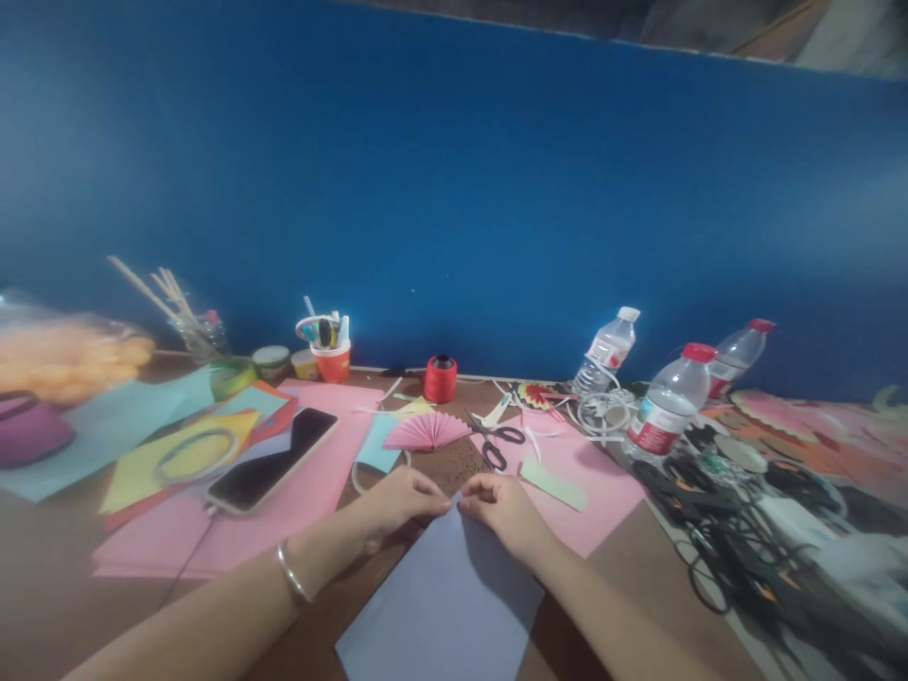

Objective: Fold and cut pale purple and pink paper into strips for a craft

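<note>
Being pinched at its corner by left hand (401, 506) and right hand (500, 506) near the pink paper fan (427, 430), the lavender sheet (446, 605) seems at first fold; even creasing is needed.

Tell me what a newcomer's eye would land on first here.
First, the left hand and right hand at bottom centre, both pinching the far corner of a pale blue sheet. Just beyond lie a pink pleated fan and scissors, with a deep blue wall filling the background.
</note>
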A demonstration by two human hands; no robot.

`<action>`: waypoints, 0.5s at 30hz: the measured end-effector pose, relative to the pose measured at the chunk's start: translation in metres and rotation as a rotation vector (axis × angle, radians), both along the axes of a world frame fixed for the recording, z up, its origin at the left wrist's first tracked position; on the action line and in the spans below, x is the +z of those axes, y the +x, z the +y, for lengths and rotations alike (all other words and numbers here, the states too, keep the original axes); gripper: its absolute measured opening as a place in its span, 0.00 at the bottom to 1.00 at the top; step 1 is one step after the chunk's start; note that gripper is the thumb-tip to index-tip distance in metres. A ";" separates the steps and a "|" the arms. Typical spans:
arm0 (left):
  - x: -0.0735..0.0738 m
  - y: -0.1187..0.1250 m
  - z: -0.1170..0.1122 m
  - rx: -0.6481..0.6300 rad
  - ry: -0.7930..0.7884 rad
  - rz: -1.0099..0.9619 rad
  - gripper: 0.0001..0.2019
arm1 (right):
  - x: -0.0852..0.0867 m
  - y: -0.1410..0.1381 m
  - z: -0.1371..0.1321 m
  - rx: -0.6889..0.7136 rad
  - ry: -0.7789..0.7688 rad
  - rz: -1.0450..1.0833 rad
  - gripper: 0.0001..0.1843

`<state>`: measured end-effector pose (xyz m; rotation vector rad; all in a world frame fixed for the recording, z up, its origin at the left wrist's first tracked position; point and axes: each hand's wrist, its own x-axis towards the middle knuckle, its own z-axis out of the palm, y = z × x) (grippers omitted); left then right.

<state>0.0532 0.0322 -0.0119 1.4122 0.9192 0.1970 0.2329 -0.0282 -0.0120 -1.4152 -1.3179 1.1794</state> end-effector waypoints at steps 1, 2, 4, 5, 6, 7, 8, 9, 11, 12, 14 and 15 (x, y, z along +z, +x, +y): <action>-0.001 0.000 0.000 -0.002 0.003 0.009 0.10 | 0.000 0.000 0.000 -0.003 -0.001 0.001 0.06; -0.001 0.000 0.000 -0.001 0.006 0.018 0.10 | 0.000 0.000 0.000 -0.006 -0.001 0.001 0.06; -0.002 0.000 -0.001 0.003 0.010 0.033 0.10 | 0.000 0.001 0.000 -0.006 -0.005 0.003 0.06; -0.001 0.000 -0.001 0.006 0.011 0.038 0.10 | 0.000 0.000 0.000 -0.006 -0.006 0.005 0.07; 0.000 0.001 -0.002 0.009 0.013 0.042 0.10 | 0.000 0.000 -0.001 -0.005 -0.008 0.007 0.08; 0.001 0.001 -0.002 0.012 0.016 0.045 0.10 | 0.000 0.000 -0.001 -0.005 -0.009 0.009 0.08; 0.002 0.001 -0.003 0.015 0.022 0.050 0.10 | 0.001 -0.001 -0.002 -0.005 -0.010 0.012 0.09; 0.003 0.001 -0.003 0.017 0.030 0.054 0.10 | 0.001 -0.001 -0.002 -0.006 -0.011 0.016 0.09; 0.003 0.001 -0.004 0.021 0.054 0.065 0.10 | 0.001 -0.001 -0.002 -0.005 -0.011 0.023 0.09; 0.003 0.002 -0.004 0.022 0.069 0.071 0.10 | 0.001 -0.001 -0.002 -0.003 -0.008 0.028 0.09; 0.000 0.002 -0.004 0.021 0.107 0.084 0.10 | 0.001 0.000 -0.002 0.004 -0.002 0.038 0.09; -0.002 0.002 -0.003 0.018 0.130 0.090 0.10 | 0.001 0.000 -0.002 0.008 -0.001 0.044 0.09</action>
